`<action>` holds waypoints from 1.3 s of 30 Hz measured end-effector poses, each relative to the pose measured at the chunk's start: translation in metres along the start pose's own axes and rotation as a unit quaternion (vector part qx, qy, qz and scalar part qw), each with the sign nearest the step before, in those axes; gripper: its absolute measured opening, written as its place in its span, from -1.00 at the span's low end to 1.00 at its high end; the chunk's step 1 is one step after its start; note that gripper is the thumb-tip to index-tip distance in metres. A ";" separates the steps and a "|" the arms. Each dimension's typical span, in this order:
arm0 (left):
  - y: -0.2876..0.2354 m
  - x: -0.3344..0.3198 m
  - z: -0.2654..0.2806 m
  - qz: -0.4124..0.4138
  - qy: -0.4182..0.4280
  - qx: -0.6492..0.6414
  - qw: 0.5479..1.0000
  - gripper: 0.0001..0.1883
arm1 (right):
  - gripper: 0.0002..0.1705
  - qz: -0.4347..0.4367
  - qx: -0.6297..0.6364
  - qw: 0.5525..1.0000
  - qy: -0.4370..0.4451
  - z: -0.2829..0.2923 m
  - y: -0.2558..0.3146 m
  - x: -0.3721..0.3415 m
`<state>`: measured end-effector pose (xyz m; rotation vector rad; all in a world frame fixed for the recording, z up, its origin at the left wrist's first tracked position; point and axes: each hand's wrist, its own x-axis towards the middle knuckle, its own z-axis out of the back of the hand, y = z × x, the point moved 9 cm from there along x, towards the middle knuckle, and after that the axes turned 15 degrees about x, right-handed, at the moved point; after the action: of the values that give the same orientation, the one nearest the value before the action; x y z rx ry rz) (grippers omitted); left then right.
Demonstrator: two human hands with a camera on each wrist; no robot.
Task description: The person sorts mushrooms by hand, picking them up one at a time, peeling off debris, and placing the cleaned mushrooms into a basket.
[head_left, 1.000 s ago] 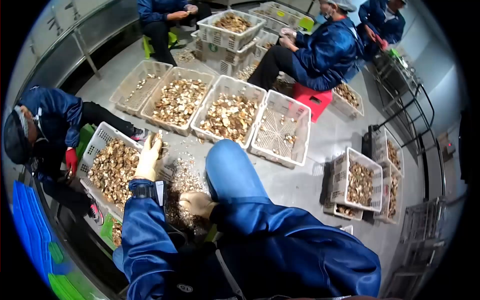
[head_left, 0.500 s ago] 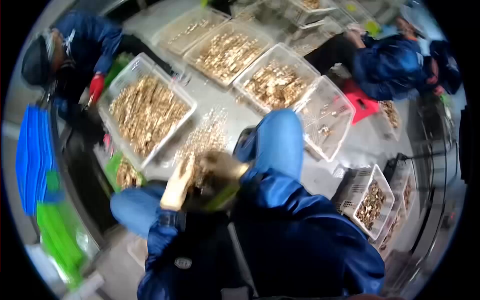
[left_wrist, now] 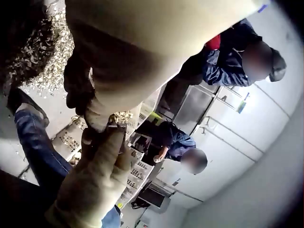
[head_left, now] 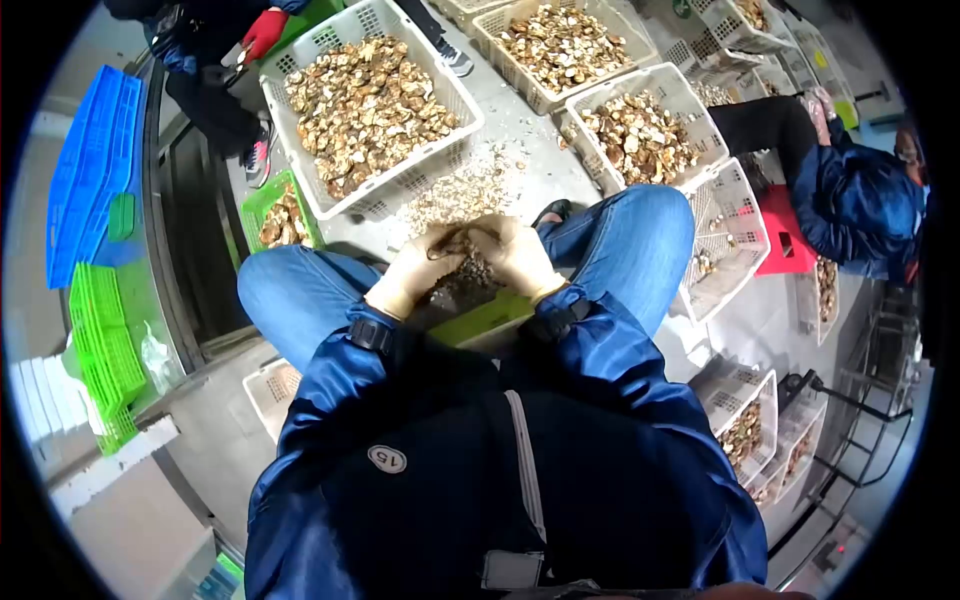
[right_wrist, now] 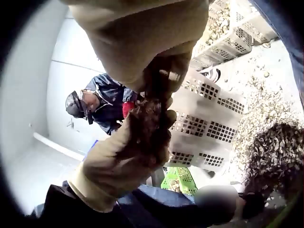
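Observation:
In the head view my gloved left hand (head_left: 418,268) and gloved right hand (head_left: 515,258) meet between my knees, over dark clippings. My left fingers curl round a brown mushroom (right_wrist: 148,114), seen in the right wrist view and partly hidden by the gloves. My right hand is close against it, its fingers bent. At its fingertips, in the left wrist view, a narrow metal piece (left_wrist: 117,126) shows; most of it is hidden. Just ahead, a white crate (head_left: 468,112) holds many cut mushrooms (head_left: 370,110).
Pale stem scraps (head_left: 470,190) litter the floor ahead. A small green basket (head_left: 312,222) stands by my left knee. More mushroom crates (head_left: 590,108) line the front and right. A person in blue sits on a red stool (head_left: 783,235); another person's red glove (head_left: 264,35) is at upper left.
My left hand has come back from beside the big crate to meet my right hand between my knees, now with a mushroom in it. The head view has turned and tilted downward.

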<state>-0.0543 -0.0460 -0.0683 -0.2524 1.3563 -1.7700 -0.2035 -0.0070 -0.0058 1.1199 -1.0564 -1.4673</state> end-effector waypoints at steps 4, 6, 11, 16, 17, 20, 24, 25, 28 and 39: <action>-0.024 -0.010 0.006 -0.004 -0.021 -0.018 1.000 -0.53 | -0.72 0.066 0.004 0.997 -0.026 0.005 -0.004 0.000; -0.040 -0.011 0.013 -0.040 -0.024 0.033 0.998 -0.54 | -0.73 0.102 0.011 0.994 0.020 -0.003 0.002 -0.002; -0.022 -0.007 0.009 -0.092 -0.069 0.112 0.987 -0.53 | -0.76 0.056 0.036 0.998 0.008 0.001 -0.015 -0.004; -0.033 -0.014 0.016 -0.086 -0.091 0.208 0.970 -0.59 | -0.77 -0.117 0.131 0.984 0.024 -0.004 -0.044 -0.001; -0.036 -0.013 0.018 -0.081 -0.086 0.187 0.975 -0.60 | -0.75 -0.169 0.188 0.967 0.026 -0.005 -0.043 -0.002; -0.035 -0.009 0.019 -0.068 -0.091 0.200 0.973 -0.61 | -0.76 0.106 0.041 0.992 0.060 -0.020 -0.001 -0.005; -0.028 -0.009 0.020 -0.045 -0.108 0.203 0.972 -0.61 | -0.77 -0.083 0.126 0.988 0.013 -0.008 -0.036 -0.003; -0.030 -0.011 0.021 -0.029 -0.104 0.210 0.972 -0.60 | -0.78 -0.136 0.173 0.975 0.016 -0.009 -0.048 -0.002; -0.032 -0.014 0.024 -0.043 -0.142 0.248 0.957 -0.59 | -0.84 -0.050 0.085 0.994 0.045 -0.018 -0.030 -0.006; -0.062 -0.021 0.030 -0.140 -0.155 0.272 0.939 -0.68 | -0.84 -0.179 0.245 0.952 0.039 -0.009 -0.038 -0.006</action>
<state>-0.0547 -0.0493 0.0042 -0.4100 0.5937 -2.1571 -0.2009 0.0039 -0.0440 1.7858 -1.2452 -1.4546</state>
